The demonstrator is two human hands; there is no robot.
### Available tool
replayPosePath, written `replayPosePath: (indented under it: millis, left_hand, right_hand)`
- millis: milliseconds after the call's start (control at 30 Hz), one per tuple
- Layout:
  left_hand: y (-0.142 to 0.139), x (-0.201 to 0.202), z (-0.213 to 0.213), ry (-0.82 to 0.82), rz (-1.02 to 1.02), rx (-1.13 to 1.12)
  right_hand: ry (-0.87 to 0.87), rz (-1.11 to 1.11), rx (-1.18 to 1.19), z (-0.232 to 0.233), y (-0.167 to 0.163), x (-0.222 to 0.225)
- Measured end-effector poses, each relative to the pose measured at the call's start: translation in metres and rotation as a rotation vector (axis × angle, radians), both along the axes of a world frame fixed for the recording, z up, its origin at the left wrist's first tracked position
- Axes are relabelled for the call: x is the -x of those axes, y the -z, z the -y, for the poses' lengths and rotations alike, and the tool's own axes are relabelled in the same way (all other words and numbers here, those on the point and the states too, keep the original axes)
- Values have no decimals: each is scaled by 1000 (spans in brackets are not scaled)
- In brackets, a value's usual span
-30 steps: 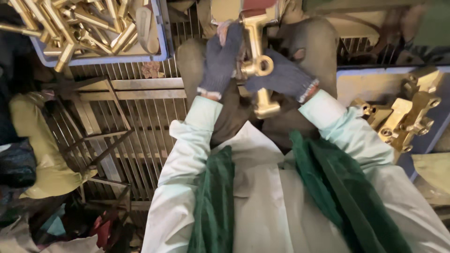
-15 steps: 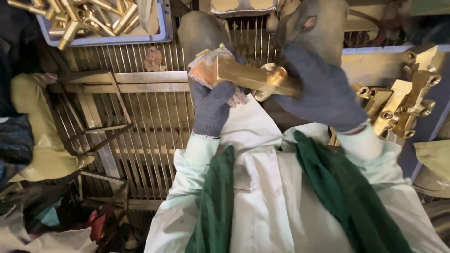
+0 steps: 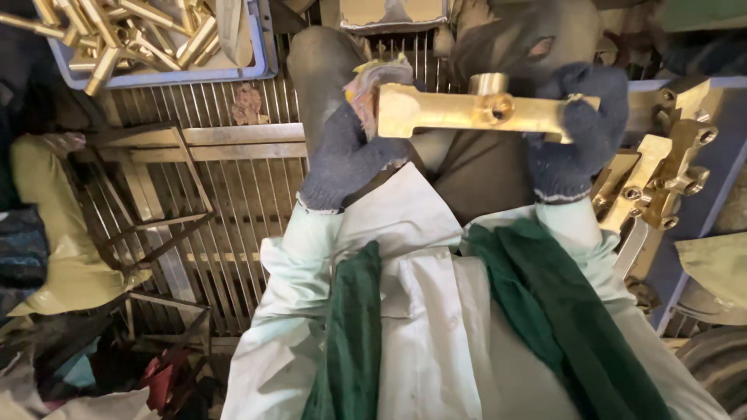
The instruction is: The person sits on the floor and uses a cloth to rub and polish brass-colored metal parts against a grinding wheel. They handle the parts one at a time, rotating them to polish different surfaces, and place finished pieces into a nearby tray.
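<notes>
Holding a long brass fitting level above the lap, at upper centre of the head view, bar running left to right with a short round socket standing up from its middle. Gripping its right end: right hand in a dark knitted glove, fingers wrapped over the bar and clamped on it. Pressing against its left end: left hand, gloved the same way, closed on a crumpled pinkish cloth bunched between palm and metal. Hands sitting well apart, one at each end of the fitting. Showing below them: pale sleeves, a white apron front and a dark green scarf hanging down either side of the chest. Lying beneath the knees: a slatted metal grate, serving as the floor. Resting at the grate's far left corner: a blue tray heaped with brass rods. Stacked just beside the right hand, along the grate's right edge: more brass castings with round holes. Slumping at the left edge: a yellowish sack.
</notes>
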State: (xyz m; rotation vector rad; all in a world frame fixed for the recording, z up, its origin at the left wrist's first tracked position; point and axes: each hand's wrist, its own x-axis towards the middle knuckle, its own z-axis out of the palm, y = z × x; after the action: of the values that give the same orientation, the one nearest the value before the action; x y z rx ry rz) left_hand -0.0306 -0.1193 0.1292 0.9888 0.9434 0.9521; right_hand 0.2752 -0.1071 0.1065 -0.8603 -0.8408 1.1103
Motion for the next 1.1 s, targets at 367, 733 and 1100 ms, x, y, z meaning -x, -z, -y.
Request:
replayPosePath:
  millis: [367,733,1100]
  left_hand:
    - [55,-1,-79,78,-36,131]
    - [155,-47,-112,-291,202,76]
    - [166,-54,-119,-406,37,252]
  right_hand:
    - [137,1708,-315,-93,55,-44]
    - [27,1513,-319,-129,104,-50]
    - [86,897,69,-146,126,-42]
